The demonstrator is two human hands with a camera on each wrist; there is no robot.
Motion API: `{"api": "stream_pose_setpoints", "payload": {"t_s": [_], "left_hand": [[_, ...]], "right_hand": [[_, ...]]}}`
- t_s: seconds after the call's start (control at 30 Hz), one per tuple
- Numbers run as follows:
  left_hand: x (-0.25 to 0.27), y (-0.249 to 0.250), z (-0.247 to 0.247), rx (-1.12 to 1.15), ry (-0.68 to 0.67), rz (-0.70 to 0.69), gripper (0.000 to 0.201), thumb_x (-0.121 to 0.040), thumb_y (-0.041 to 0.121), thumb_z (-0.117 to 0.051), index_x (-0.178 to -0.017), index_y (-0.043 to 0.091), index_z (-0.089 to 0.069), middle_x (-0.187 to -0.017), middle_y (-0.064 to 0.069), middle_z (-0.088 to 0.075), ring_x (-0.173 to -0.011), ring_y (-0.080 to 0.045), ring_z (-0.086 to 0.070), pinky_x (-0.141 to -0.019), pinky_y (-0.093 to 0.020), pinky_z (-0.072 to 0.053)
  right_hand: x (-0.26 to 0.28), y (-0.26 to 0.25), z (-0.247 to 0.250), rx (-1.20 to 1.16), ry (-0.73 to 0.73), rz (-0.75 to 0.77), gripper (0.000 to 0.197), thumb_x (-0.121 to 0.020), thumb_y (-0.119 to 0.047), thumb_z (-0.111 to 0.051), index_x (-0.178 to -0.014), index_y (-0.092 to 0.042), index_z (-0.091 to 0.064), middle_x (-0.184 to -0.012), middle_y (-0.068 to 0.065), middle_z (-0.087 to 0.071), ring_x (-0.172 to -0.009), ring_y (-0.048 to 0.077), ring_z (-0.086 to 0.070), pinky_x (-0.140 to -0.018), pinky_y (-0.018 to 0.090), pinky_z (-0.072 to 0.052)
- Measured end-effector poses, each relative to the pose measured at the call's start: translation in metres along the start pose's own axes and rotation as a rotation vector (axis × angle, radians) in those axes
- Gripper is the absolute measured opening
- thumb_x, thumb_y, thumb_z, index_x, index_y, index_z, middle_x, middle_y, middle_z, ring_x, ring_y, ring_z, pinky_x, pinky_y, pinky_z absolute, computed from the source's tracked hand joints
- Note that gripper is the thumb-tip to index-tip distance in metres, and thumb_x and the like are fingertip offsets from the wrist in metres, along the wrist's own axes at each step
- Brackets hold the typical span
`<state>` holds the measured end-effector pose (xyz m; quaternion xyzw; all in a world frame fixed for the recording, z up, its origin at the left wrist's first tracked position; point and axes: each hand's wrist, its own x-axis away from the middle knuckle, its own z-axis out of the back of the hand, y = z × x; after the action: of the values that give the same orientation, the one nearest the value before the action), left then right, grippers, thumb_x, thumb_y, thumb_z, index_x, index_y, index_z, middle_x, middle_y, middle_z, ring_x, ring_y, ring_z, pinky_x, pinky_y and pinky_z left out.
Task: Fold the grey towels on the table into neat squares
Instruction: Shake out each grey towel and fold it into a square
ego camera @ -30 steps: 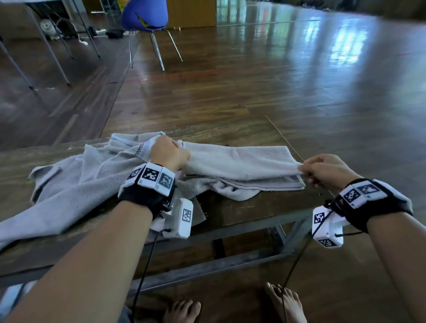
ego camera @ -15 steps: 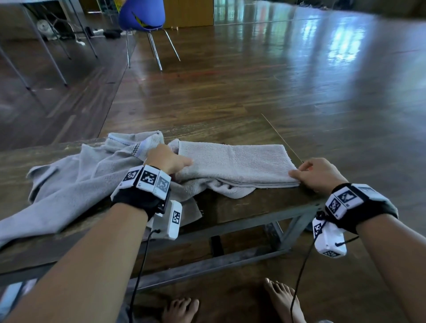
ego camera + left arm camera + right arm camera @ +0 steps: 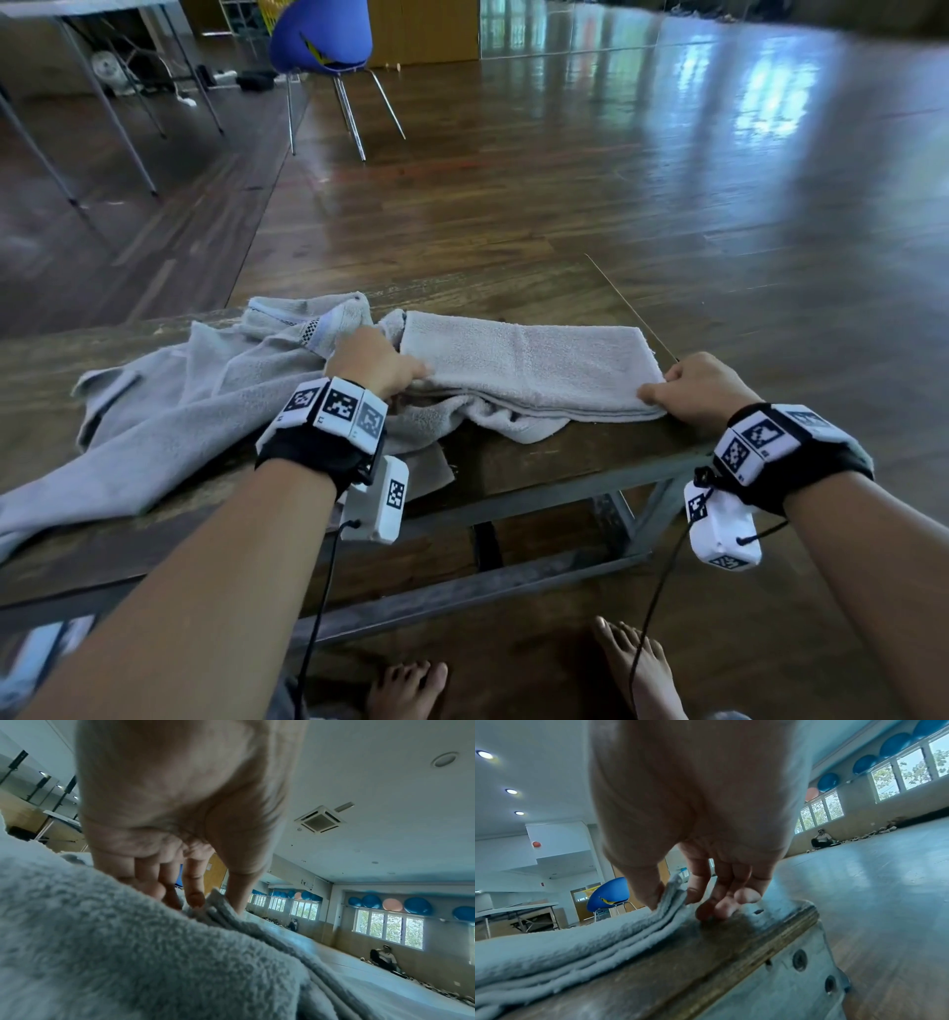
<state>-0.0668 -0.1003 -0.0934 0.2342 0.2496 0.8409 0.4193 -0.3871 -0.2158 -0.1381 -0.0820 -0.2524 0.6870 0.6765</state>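
Note:
A grey towel [image 3: 524, 360], folded into a long strip, lies across the right part of the wooden table [image 3: 554, 452]. My left hand [image 3: 377, 362] pinches the strip's near left corner between thumb and fingers [image 3: 195, 894]. My right hand [image 3: 688, 390] pinches the near right corner [image 3: 672, 898] by the table's end, with its other fingertips [image 3: 721, 908] on the wood. The layered edges of the folded towel [image 3: 590, 939] show in the right wrist view. A second grey towel [image 3: 169, 411] lies crumpled on the left, partly under my left wrist.
The table's right end and metal frame [image 3: 803, 963] sit just beside my right hand. A blue chair [image 3: 321, 36] and another table [image 3: 77, 51] stand far back on the wooden floor. My bare feet [image 3: 411, 688] are below the near edge.
Both hands have lowered the stretched towel onto the table. The right hand moved left from beyond the table's end to its corner. The strip now lies flat.

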Motion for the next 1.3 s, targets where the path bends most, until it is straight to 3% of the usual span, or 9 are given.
{"api": "stream_pose_setpoints", "payload": {"t_s": [0.37,0.5,0.63,0.73,0.87,0.97,1.07,1.17,1.3], "left_hand": [[-0.005,0.013,-0.001,0.276,0.119,-0.040,0.025,-0.082,0.015,-0.071,-0.067,0.004,-0.056,-0.052,-0.012,-0.059,-0.038,-0.019,-0.058,-0.042,-0.024,-0.048],[0.005,0.012,-0.005,0.113,-0.105,0.023,0.020,-0.083,0.013,-0.073,-0.076,0.002,-0.059,-0.044,-0.007,-0.057,-0.035,-0.016,-0.053,-0.038,-0.021,-0.042],[0.015,0.010,-0.014,-0.401,-0.025,-0.106,0.032,-0.076,0.030,-0.075,-0.090,0.009,-0.056,-0.079,-0.003,-0.063,-0.082,-0.023,-0.064,-0.073,-0.029,-0.049],[0.017,0.023,-0.023,-0.298,0.188,-0.398,0.041,-0.079,0.029,-0.070,-0.114,0.018,-0.053,-0.117,-0.007,-0.054,-0.109,-0.023,-0.052,-0.090,-0.038,-0.047],[0.019,0.040,-0.059,-0.387,-0.138,-0.659,0.034,-0.096,0.039,-0.053,-0.128,0.028,-0.051,-0.141,-0.003,-0.045,-0.132,-0.023,-0.041,-0.109,-0.048,-0.035],[0.014,0.036,-0.074,-0.561,-0.231,-0.566,0.034,-0.102,0.042,-0.034,-0.118,0.026,-0.059,-0.131,-0.003,-0.052,-0.128,-0.024,-0.043,-0.108,-0.049,-0.034],[0.009,0.035,-0.075,-0.502,-0.072,-0.601,0.033,-0.099,0.040,-0.035,-0.100,0.021,-0.063,-0.116,-0.007,-0.055,-0.118,-0.025,-0.046,-0.099,-0.047,-0.039],[0.010,0.035,-0.090,-0.443,0.008,-0.747,0.027,-0.096,0.032,-0.048,-0.119,0.018,-0.055,-0.131,-0.005,-0.048,-0.130,-0.024,-0.038,-0.106,-0.042,-0.037],[0.003,0.027,-0.110,-0.494,-0.184,-0.673,0.056,-0.101,0.033,-0.035,-0.153,0.018,-0.022,-0.164,-0.001,-0.014,-0.153,-0.021,-0.003,-0.123,-0.044,-0.002]], "right_hand": [[0.000,0.009,0.017,-0.498,0.040,-0.112,0.028,-0.089,-0.018,-0.069,-0.065,-0.006,-0.061,-0.041,0.006,-0.055,-0.028,0.016,-0.045,-0.033,0.020,-0.037],[0.009,0.024,0.026,-0.212,-0.056,-0.111,0.025,-0.083,-0.019,-0.071,-0.068,-0.004,-0.059,-0.047,0.010,-0.057,-0.030,0.017,-0.048,-0.034,0.019,-0.036],[0.025,0.025,0.020,0.179,0.048,-0.060,0.032,-0.071,-0.030,-0.072,-0.089,-0.018,-0.049,-0.097,0.007,-0.050,-0.088,0.028,-0.056,-0.074,0.036,-0.046],[0.034,0.006,0.008,0.191,0.328,0.272,0.041,-0.076,-0.028,-0.064,-0.114,-0.022,-0.049,-0.115,0.004,-0.050,-0.106,0.024,-0.047,-0.084,0.041,-0.043],[0.046,-0.027,-0.021,0.211,0.006,0.601,0.048,-0.096,-0.038,-0.049,-0.142,-0.029,-0.039,-0.153,-0.002,-0.035,-0.139,0.022,-0.033,-0.111,0.047,-0.033],[0.048,-0.037,-0.035,0.326,-0.139,0.583,0.031,-0.102,-0.041,-0.039,-0.130,-0.032,-0.049,-0.142,-0.003,-0.042,-0.133,0.023,-0.038,-0.108,0.046,-0.034],[0.047,-0.047,-0.037,0.281,0.070,0.594,0.030,-0.103,-0.043,-0.027,-0.105,-0.028,-0.053,-0.112,-0.004,-0.050,-0.109,0.020,-0.048,-0.093,0.039,-0.038],[0.043,-0.055,-0.047,0.232,0.125,0.660,0.035,-0.104,-0.041,-0.031,-0.128,-0.025,-0.050,-0.139,-0.002,-0.046,-0.127,0.020,-0.043,-0.104,0.041,-0.038],[0.033,-0.054,-0.068,0.279,-0.126,0.598,0.062,-0.105,-0.039,-0.030,-0.160,-0.021,-0.009,-0.169,-0.006,-0.003,-0.155,0.017,0.002,-0.124,0.046,-0.001]]}}
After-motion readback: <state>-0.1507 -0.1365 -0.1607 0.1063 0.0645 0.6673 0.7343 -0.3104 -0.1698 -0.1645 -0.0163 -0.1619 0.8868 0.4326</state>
